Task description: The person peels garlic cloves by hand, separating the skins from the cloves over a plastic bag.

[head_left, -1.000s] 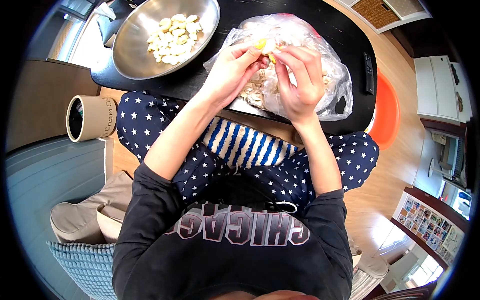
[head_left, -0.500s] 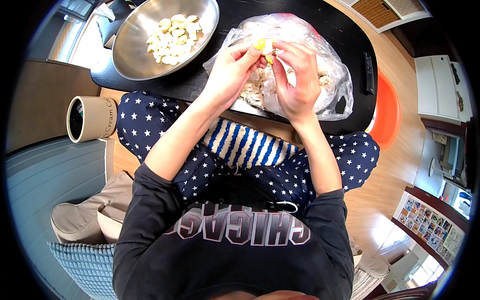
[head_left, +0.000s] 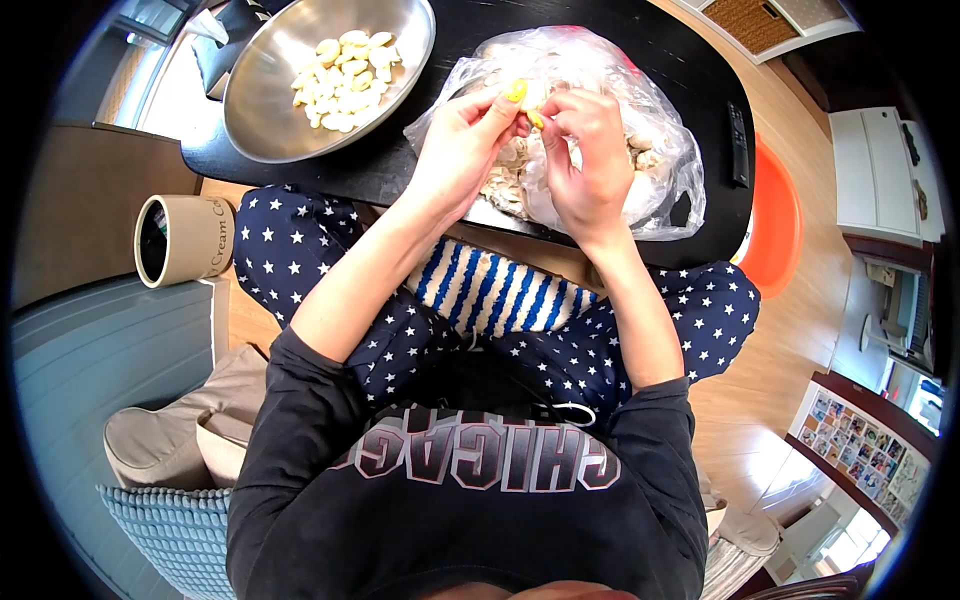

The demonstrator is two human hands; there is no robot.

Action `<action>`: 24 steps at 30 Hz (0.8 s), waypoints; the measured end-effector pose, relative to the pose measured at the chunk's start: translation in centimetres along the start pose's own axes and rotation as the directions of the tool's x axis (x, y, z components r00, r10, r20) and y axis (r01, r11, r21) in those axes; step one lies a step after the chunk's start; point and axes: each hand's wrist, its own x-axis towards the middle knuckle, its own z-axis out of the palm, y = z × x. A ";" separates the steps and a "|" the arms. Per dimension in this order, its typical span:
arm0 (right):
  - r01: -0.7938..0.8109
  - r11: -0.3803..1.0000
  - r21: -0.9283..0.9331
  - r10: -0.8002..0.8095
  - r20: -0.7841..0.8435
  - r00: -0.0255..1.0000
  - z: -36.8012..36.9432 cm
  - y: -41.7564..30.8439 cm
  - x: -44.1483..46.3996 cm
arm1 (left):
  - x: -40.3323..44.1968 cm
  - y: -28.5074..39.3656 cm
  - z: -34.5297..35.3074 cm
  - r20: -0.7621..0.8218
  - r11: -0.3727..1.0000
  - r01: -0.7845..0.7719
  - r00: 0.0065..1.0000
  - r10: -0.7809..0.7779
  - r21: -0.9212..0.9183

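My left hand [head_left: 462, 150] is closed in a pinch on a pale garlic clove [head_left: 534, 98], partly hidden by the fingers. Against the same clove, the thumb and curled fingers of my right hand [head_left: 592, 160] are pressed together. Bright yellow shows at both thumb tips. Beneath my hands spreads a clear plastic bag [head_left: 675, 180] with unpeeled garlic [head_left: 645, 155] and papery skins [head_left: 503, 190] in it. To the left, a wide steel bowl [head_left: 265, 110] holds several peeled garlic cloves [head_left: 345, 85].
The black table [head_left: 460, 30] carries the bowl and bag, with a remote control [head_left: 738, 145] near its right edge. An orange chair [head_left: 775, 220] stands at the right. A cream bin [head_left: 210, 237] is by my left knee, and a striped cloth [head_left: 500, 290] lies at my lap.
My right fingers have curled in and the hand has turned over the clove, hiding more of it. My left hand has barely moved.
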 end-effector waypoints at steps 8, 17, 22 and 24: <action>0.033 0.999 -0.038 -0.034 -0.030 0.999 0.2 -0.3 0.6 | 0.1 -0.1 -0.4 0.004 0.994 -0.064 0.998 0.064 0.089; 0.045 0.997 -0.064 -0.045 -0.010 0.999 0.1 -0.2 0.0 | -0.1 0.0 -0.2 -0.008 0.977 -0.087 0.996 0.090 0.195; 0.026 0.999 -0.048 -0.027 -0.026 0.999 0.2 -0.5 -0.2 | -0.1 0.0 -0.2 -0.021 0.987 -0.054 0.998 0.058 0.148; 0.026 0.998 -0.061 -0.028 -0.048 0.998 0.3 -0.6 0.4 | -0.1 0.1 -0.2 -0.013 0.994 -0.028 0.999 0.030 0.110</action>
